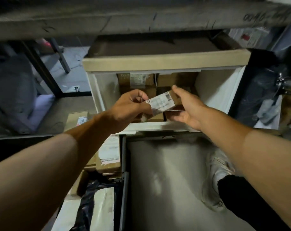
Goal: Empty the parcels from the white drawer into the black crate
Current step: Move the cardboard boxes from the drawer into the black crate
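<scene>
While both my hands are gripping a small labelled parcel (pixel 163 104) over the white drawer (pixel 213 90), left hand (pixel 131 105) pinching, right hand (pixel 186 105) cupping, I am judging it needs carrying next to the black crate (pixel 125 172) below.

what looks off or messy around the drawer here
Nothing looks damaged or spilled. The left hand and right hand hold a small labelled parcel tilted over the white drawer, where brown boxes remain.
</scene>
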Demonstrator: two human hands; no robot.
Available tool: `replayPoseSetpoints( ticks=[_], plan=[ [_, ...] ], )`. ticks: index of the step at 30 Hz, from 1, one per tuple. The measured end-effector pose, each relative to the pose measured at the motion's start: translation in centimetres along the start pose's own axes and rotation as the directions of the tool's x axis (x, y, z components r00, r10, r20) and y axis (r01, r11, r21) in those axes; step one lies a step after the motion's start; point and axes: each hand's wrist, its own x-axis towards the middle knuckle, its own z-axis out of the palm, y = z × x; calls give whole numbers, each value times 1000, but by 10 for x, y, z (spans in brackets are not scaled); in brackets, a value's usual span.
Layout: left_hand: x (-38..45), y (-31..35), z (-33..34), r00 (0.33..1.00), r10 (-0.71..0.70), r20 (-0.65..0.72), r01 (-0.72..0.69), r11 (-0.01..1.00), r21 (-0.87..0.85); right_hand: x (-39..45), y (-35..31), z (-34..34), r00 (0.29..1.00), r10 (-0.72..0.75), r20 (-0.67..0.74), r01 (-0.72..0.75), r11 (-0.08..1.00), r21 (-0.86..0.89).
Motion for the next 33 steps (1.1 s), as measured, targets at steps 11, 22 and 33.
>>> replayPoseSetpoints(
  ticks=[11,22,33],
  plan=[
    [-106,19,-29,987,21,-158,-69,950,-304,-94,-13,32,960,-92,264,88,996,28],
    [-125,7,-36,947,-20,-319,-92,939,-332,-111,17,49,966,-180,188,157,979,129],
    [-120,2,-31,928,-44,-369,-36,977,-208,-114,30,50,934,-317,162,339,932,-127]
  ],
)
